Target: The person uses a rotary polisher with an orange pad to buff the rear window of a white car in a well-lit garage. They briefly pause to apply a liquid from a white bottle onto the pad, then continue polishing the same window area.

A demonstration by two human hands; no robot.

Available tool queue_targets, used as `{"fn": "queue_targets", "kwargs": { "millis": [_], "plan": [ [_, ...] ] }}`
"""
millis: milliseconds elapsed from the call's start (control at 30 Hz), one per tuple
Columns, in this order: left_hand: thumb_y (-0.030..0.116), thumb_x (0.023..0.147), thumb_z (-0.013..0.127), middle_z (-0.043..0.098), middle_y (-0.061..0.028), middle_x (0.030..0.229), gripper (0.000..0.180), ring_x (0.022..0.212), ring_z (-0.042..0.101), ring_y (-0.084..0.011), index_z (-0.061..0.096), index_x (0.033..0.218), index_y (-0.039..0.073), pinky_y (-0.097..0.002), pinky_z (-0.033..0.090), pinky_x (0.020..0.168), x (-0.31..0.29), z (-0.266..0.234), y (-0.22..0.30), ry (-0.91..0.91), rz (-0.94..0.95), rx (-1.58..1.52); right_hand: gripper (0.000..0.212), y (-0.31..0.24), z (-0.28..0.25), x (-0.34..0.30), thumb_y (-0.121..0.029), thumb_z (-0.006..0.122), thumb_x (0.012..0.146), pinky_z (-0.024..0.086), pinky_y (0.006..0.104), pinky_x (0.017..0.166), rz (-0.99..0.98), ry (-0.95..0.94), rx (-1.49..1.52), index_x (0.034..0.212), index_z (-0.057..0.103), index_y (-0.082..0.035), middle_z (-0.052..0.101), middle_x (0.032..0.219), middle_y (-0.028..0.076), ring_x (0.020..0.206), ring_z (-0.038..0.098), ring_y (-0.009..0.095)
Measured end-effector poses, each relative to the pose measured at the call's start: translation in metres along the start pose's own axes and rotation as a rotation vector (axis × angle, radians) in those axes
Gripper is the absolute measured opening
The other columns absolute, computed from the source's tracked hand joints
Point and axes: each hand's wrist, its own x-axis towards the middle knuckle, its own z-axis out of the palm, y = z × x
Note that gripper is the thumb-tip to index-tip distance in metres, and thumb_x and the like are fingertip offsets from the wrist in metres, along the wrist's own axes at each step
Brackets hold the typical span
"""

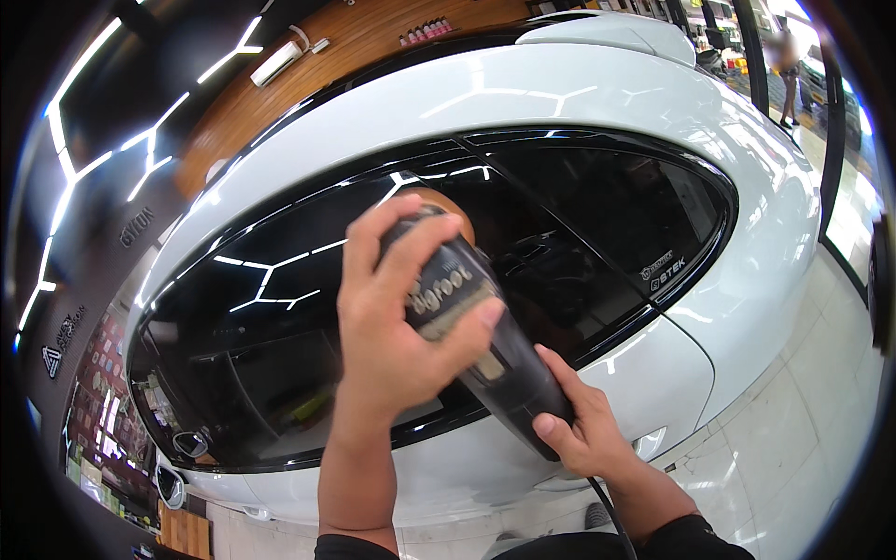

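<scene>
Both my hands hold a black corded polisher in front of the side windows of a white car. My left hand wraps round its head end, fingers over the top and thumb along the near side. At the rear of the body, my right hand grips the handle, with the thumb on the near side. An orange-brown pad shows past the tool's head, by the upper edge of the dark window glass. Whether the pad touches the car is hidden behind the tool and hand.
The power cord hangs from the handle past my right forearm. A side mirror juts out at the lower left. Pale floor tiles lie at the right. Several bottles stand by the wooden wall. A person is outside, far right.
</scene>
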Motion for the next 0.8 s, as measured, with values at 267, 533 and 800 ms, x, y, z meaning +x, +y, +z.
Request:
{"fn": "queue_targets", "kwargs": {
  "millis": [267, 533, 800],
  "plan": [
    [0.026, 0.062, 0.086, 0.051, -0.0186, 0.131, 0.06, 0.12, 0.054, -0.0404, 0.07, 0.117, 0.008, -0.0498, 0.047, 0.099, -0.052, 0.013, 0.015, -0.015, 0.04, -0.013, 0.079, 0.041, 0.009, -0.051, -0.04, 0.066, 0.092, 0.046, 0.0394, 0.104, -0.003, 0.023, -0.059, 0.149, 0.038, 0.008, 0.062, 0.13, 0.028, 0.12, 0.063, 0.039],
    [0.021, 0.061, 0.085, 0.051, -0.0182, 0.135, 0.062, 0.119, 0.057, -0.0374, 0.068, 0.119, 0.008, -0.0448, 0.051, 0.098, -0.082, -0.069, -0.037, 0.159, -0.037, 0.011, 0.082, 0.007, 0.074, 0.002, -0.047, 0.064, 0.094, 0.048, 0.0432, 0.099, -0.005, -0.165, -0.203, 0.155, 0.033, -0.003, 0.061, 0.127, 0.03, 0.113, 0.064, 0.044],
    [0.023, 0.063, 0.083, 0.053, -0.0178, 0.13, 0.057, 0.115, 0.059, -0.0356, 0.07, 0.116, 0.007, -0.0438, 0.053, 0.094, -0.103, -0.121, -0.076, 0.271, -0.053, -0.013, 0.079, -0.005, 0.137, 0.022, -0.045, 0.064, 0.095, 0.047, 0.0395, 0.1, -0.042, -0.149, -0.211, 0.155, 0.035, -0.003, 0.06, 0.129, 0.027, 0.114, 0.063, 0.036]
  ]
}}
